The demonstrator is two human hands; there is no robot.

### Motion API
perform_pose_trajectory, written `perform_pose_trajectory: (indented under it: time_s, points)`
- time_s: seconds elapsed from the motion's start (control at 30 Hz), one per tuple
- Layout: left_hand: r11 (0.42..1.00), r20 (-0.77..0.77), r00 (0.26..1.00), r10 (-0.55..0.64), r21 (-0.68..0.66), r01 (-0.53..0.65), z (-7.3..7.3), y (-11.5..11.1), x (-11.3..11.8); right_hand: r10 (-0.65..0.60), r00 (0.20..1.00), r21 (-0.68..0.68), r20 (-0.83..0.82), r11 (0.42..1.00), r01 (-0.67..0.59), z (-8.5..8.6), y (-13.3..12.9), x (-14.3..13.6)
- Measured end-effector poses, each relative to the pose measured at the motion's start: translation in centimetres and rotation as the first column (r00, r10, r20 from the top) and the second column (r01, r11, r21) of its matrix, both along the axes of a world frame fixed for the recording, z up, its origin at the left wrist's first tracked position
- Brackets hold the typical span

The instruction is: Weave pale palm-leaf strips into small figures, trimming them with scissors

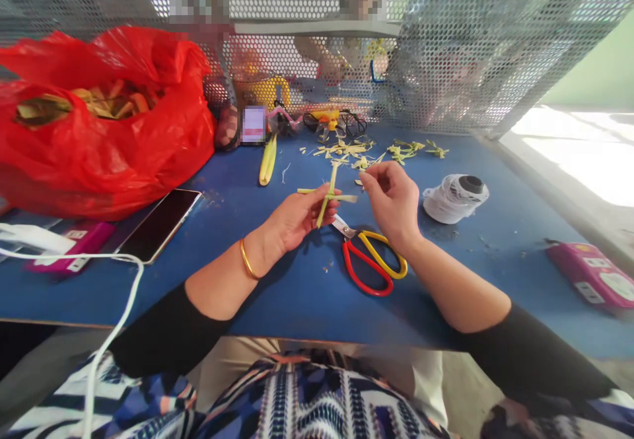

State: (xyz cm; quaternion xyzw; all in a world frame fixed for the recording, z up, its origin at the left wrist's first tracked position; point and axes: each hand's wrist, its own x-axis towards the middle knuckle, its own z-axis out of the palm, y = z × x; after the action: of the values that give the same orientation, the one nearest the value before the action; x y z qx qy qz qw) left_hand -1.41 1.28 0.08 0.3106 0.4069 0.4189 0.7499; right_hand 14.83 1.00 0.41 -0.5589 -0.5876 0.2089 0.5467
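My left hand point(302, 214), with a gold bangle at the wrist, pinches a cross of pale green leaf strips point(333, 188). The strips are folded over one another at the middle, and their ends stick out four ways. To the right of it, my right hand point(393, 195) is raised with thumb and forefinger pressed together; whatever they hold, if anything, is too small to make out. Below and between both hands lie scissors point(369, 261) with one red and one yellow handle, their blade tips hidden by my left hand. Leaf scraps point(344, 150) are scattered just beyond.
A red plastic bag point(173, 115) of leaf pieces fills the left, beside a phone point(161, 224) and white cable point(131, 294). A thread cone point(453, 200) and pink power strip point(594, 274) stand right. Behind the folded leaf piece point(267, 162) rises a perforated metal screen point(307, 63).
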Motion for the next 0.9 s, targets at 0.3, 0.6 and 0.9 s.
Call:
perform_pose_trajectory:
  time_s: [0.3,0.6,0.9]
  points:
    - [0.984,0.075,0.996,0.056,0.162,-0.068,-1.0,-0.1,0.7,0.421,0.904,-0.321,-0.078,0.848,-0.423,-2.1,-1.7,-2.0]
    - [0.975,0.013,0.999,0.042,0.218,-0.044,-0.8,-0.1,0.3,0.571,0.82,-0.227,-0.027,0.796,-0.561,-1.1,-1.4,-1.5]
    - [0.99,0.066,0.992,0.103,0.09,-0.109,-0.1,0.5,-0.2,0.167,0.882,0.006,0.441,0.982,-0.189,-0.3,-1.5,-0.7]
